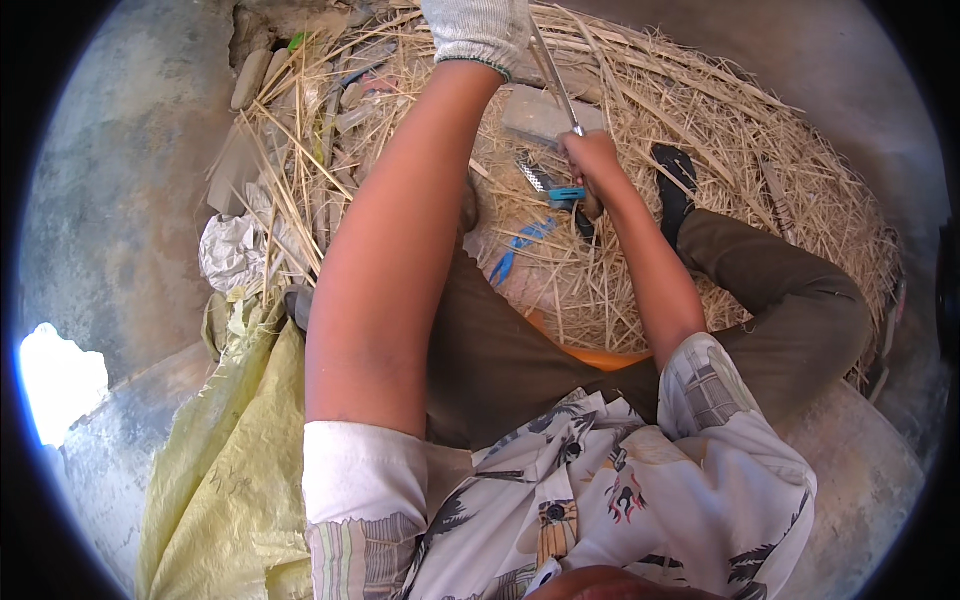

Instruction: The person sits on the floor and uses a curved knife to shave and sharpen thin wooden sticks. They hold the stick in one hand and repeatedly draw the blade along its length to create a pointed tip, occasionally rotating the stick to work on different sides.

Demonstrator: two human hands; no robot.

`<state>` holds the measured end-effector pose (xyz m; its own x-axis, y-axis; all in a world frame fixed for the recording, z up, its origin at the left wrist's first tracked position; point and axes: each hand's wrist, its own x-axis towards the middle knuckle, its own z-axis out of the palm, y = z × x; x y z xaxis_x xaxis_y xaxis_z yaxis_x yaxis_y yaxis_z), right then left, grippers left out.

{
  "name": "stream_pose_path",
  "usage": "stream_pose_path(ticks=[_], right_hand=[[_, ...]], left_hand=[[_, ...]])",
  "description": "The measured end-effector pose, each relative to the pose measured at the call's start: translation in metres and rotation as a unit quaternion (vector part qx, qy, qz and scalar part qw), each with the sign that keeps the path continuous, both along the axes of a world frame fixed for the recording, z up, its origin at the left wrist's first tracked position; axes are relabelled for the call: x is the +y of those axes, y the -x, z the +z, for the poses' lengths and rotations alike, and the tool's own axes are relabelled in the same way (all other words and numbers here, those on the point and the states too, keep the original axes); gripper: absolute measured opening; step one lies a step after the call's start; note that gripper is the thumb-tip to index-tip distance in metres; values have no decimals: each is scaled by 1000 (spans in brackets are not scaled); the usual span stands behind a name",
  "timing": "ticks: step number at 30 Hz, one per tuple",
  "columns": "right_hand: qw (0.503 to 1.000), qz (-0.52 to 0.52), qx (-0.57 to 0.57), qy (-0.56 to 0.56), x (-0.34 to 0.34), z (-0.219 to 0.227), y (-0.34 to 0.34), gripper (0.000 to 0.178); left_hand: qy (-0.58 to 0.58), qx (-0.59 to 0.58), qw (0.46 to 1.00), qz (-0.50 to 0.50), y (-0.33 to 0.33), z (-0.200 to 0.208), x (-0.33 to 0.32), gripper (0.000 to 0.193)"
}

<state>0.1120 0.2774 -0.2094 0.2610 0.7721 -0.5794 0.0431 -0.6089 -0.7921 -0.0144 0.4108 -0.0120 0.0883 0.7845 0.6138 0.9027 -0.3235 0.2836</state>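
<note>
My left hand [478, 28] wears a light knitted glove and reaches far forward. Its fingers lie beyond the upper edge of the picture, so what they hold does not show. My bare right hand [592, 165] is closed around the handle of a long, narrow metal tool [556, 80], perhaps a knife. The tool points away from me, up beside the glove, and a brown handle end sticks out below the fist. Just left of that fist lies a teal-handled tool [566, 194] with a perforated metal plate. A grey flat block [545, 115] sits beyond it.
Pale straw-like shavings [740, 130] cover the floor ahead and to the right. Blue strips [520, 248] lie between my bent legs. Crumpled paper [232, 250] and a yellow woven sack [235, 450] are at the left, near long loose strips [300, 160]. A dark-covered foot [674, 185] rests on the shavings.
</note>
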Motion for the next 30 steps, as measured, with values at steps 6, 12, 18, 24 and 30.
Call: stream_pose_path(ticks=[6,12,18,24,30], right_hand=[[979,-59,-87,-176,7,18,8,33],[994,4,-111,19,-30,-62,-2,29],[981,-182,58,-38,-25,-60,-17,25],[978,-137,7,-159,-7,-54,0,30],[982,-101,159,-23,-19,-54,19,25]], left_hand=[[-13,52,998,-18,-7,7,-6,47],[-25,19,999,-5,-4,9,-7,45],[85,-154,984,21,-14,27,-13,44],[-11,20,999,-49,-7,4,5,54],[131,-70,987,-66,-15,32,-6,51]])
